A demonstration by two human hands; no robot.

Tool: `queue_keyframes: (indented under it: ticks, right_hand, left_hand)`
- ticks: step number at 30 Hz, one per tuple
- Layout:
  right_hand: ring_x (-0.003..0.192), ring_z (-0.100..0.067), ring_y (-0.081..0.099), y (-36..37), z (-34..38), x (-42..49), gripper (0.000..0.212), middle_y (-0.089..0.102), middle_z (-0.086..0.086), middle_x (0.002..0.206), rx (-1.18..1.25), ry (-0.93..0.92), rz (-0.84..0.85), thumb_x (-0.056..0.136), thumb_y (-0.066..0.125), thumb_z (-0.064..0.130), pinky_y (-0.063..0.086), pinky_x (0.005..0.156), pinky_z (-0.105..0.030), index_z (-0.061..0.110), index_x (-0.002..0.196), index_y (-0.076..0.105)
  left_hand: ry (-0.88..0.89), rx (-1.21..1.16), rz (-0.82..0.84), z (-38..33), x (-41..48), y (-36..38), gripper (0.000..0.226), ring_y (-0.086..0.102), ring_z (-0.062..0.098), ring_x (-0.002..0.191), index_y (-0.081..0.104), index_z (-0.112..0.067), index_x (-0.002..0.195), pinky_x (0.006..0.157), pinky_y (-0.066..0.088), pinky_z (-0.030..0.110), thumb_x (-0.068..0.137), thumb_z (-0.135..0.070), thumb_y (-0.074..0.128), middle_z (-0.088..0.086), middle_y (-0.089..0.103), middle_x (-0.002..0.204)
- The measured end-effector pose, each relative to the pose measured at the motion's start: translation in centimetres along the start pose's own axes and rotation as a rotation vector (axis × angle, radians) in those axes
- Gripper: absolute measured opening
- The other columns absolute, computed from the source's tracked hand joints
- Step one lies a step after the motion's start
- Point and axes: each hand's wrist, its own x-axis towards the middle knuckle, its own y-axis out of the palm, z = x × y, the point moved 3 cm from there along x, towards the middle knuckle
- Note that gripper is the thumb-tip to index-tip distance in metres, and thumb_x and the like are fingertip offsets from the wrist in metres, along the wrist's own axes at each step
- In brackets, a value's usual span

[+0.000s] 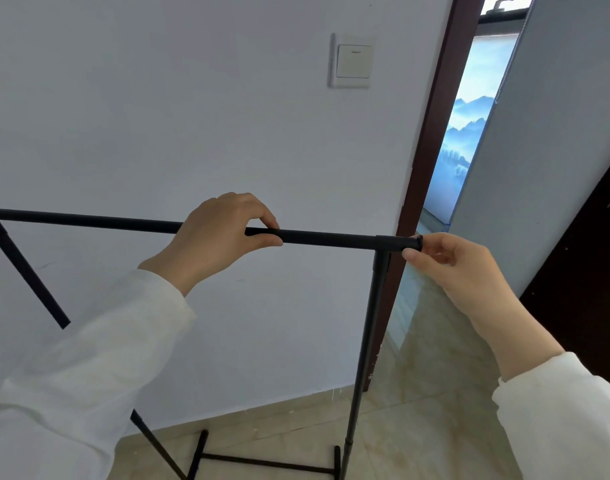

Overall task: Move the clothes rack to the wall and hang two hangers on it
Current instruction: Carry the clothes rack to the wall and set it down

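Black clothes rack (pixel 331 238), white sleeves (pixel 88 358), pale grey-white wall (pixel 158 98), cream light switch (pixel 352 61), dark reddish-brown door frame (pixel 435 133), beige marbled floor tiles (pixel 417 427), blue misty mountain picture (pixel 466 133), grey door panel (pixel 556 133)

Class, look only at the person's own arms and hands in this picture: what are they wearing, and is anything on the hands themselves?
Both arms wear long, loose, off-white sleeves ending at the wrist. The left hand and right hand are bare: no gloves, rings, watch or bracelet show.
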Motion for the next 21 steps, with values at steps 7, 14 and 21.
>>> queue_keyframes:
  ticks: [7, 14, 21]
  right_hand:
    - [0.060, -0.006, 0.046, 1.0, 0.1, 3.4, 0.017, 0.056, 0.007, 0.071, 0.074, 0.044, -0.003, 0.082, 0.062, 0.022, 0.036, 0.062, -0.015, 0.018, 0.098, 0.061]
    - [0.067, -0.008, 0.048, 2.5, 0.5, 8.6, 0.019, 0.058, 0.007, 0.076, 0.103, 0.058, -0.034, 0.083, 0.060, 0.023, 0.041, 0.065, -0.018, 0.018, 0.101, 0.061]
    - [0.062, -0.014, 0.043, 3.3, -0.5, 12.5, 0.007, 0.057, 0.004, 0.073, 0.194, 0.058, -0.025, 0.082, 0.062, 0.024, 0.042, 0.067, -0.020, 0.031, 0.084, 0.063]
  left_hand:
    - [0.064, 0.015, -0.015, 1.1, 2.7, 0.4, 0.021, 0.055, 0.015, 0.100, 0.067, -0.026, 0.091, 0.079, 0.040, 0.029, 0.079, -0.043, 0.062, -0.013, 0.064, 0.110]
    - [0.127, 0.019, -0.055, 3.1, 6.6, 0.8, 0.022, 0.054, 0.015, 0.091, 0.067, -0.025, 0.089, 0.078, 0.031, 0.027, 0.079, -0.043, 0.060, -0.010, 0.064, 0.106]
    - [0.120, 0.028, -0.087, 4.1, 9.2, 2.1, 0.022, 0.046, 0.011, 0.084, 0.066, -0.024, 0.089, 0.079, 0.029, 0.027, 0.082, -0.042, 0.057, -0.009, 0.062, 0.103]
